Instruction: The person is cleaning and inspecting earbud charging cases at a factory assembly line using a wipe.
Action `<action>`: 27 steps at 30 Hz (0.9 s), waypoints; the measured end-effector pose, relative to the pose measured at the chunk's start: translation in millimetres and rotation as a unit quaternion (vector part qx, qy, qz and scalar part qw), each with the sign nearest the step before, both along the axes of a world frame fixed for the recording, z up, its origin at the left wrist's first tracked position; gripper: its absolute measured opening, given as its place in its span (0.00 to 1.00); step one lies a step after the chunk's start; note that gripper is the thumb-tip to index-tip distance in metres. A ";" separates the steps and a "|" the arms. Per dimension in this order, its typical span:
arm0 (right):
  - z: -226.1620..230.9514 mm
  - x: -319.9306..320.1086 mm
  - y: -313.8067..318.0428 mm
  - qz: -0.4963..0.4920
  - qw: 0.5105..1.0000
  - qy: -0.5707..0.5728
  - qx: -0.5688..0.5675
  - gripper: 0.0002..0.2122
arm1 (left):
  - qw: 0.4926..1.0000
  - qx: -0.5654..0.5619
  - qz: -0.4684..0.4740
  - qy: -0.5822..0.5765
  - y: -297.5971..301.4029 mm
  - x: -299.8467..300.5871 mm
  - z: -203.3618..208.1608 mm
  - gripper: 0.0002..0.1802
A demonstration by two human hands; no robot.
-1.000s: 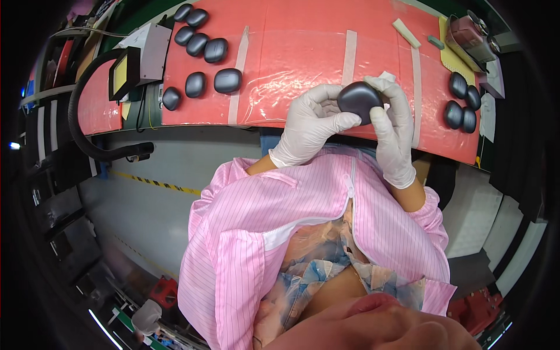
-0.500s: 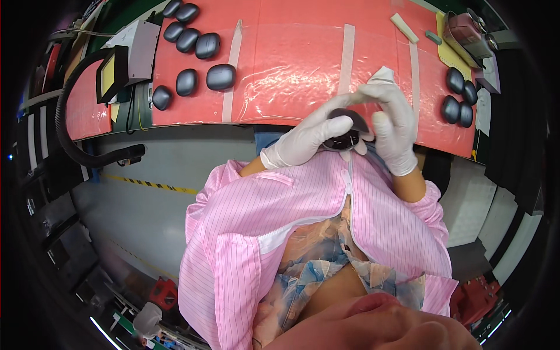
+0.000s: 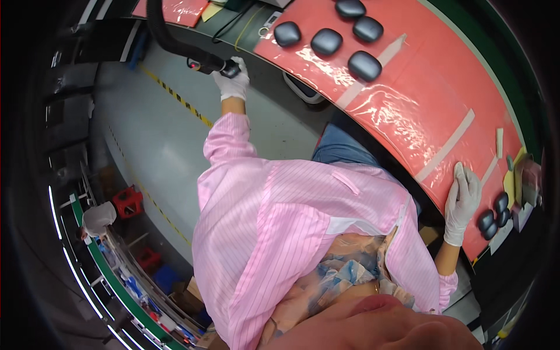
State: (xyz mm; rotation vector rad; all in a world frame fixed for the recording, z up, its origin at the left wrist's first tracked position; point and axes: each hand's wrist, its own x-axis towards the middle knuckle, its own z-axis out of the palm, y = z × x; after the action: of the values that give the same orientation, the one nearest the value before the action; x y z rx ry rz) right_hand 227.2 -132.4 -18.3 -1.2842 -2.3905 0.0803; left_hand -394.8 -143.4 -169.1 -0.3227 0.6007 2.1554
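Far out to the left, my gloved left hand (image 3: 234,86) is closed round a dark earbud case (image 3: 231,69). The case is held against the end of a black flexible hose (image 3: 186,51), off the table and above the grey floor. My gloved right hand (image 3: 462,201) lies on the red mat (image 3: 402,125) near its right end, fingers stretched out close together. Nothing shows in its grasp, though its underside is hidden. Several more dark grey earbud cases (image 3: 326,41) rest at the mat's left part. A small group of cases (image 3: 486,220) sits just right of my right hand.
Pale tape strips (image 3: 446,146) cross the mat. At the far right are a yellow sheet (image 3: 510,184), a pale stick (image 3: 499,143) and a blurred container (image 3: 529,178). A dark-rimmed bin (image 3: 303,90) stands under the table edge. Yellow-black tape (image 3: 175,96) marks the floor.
My hands have parted from in front of my chest. The left has carried the earbud case left to the hose end; the right has come down on the mat. The view has turned left.
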 end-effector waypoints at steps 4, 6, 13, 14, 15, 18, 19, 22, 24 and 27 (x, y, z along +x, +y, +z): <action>-1.9 -2.6 -1.5 -0.020 0.999 -0.027 -0.023 0.16 | 0.652 -0.386 0.073 0.649 -32.0 -48.9 -32.0 0.14; -13.3 5.9 -4.9 -0.037 0.999 -0.023 -0.026 0.15 | 0.792 -0.376 -0.114 0.467 -21.2 -12.3 -27.0 0.21; 10.9 -24.0 -10.3 -0.112 0.968 0.180 -0.135 0.08 | 0.961 0.031 -0.268 0.054 -35.4 133.5 93.8 0.41; 17.4 -33.7 -9.8 -0.123 0.958 0.199 -0.167 0.08 | 0.950 0.031 -0.296 0.092 -37.1 165.7 120.2 0.43; 20.1 -43.9 -6.6 -0.112 0.953 0.230 -0.161 0.08 | 0.940 0.022 -0.326 0.101 -32.3 193.8 141.2 0.44; 39.0 -95.3 3.8 0.051 0.958 0.271 -0.085 0.10 | 0.909 0.045 -0.408 0.070 -21.8 253.3 175.6 0.46; 47.3 -110.9 6.9 0.104 0.954 0.269 -0.079 0.11 | 0.893 0.042 -0.434 0.108 -17.2 268.1 177.6 0.45; 54.9 -142.4 6.2 0.208 0.946 0.246 -0.025 0.18 | 0.875 -0.069 -0.442 0.183 -8.9 317.6 198.0 0.40; 40.9 -131.4 10.6 0.201 0.959 0.196 0.038 0.21 | 0.863 -0.046 -0.480 0.151 -6.5 326.1 195.1 0.39; 35.6 -108.0 8.3 0.143 0.973 0.177 0.035 0.21 | 0.818 0.091 -0.567 -0.023 -2.1 325.7 176.8 0.37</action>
State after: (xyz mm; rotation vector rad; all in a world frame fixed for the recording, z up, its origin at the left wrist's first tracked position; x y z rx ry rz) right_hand 119.2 -124.1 17.3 -0.8062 -2.2245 0.2835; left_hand -69.2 -145.5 7.7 0.1044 0.3827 1.0156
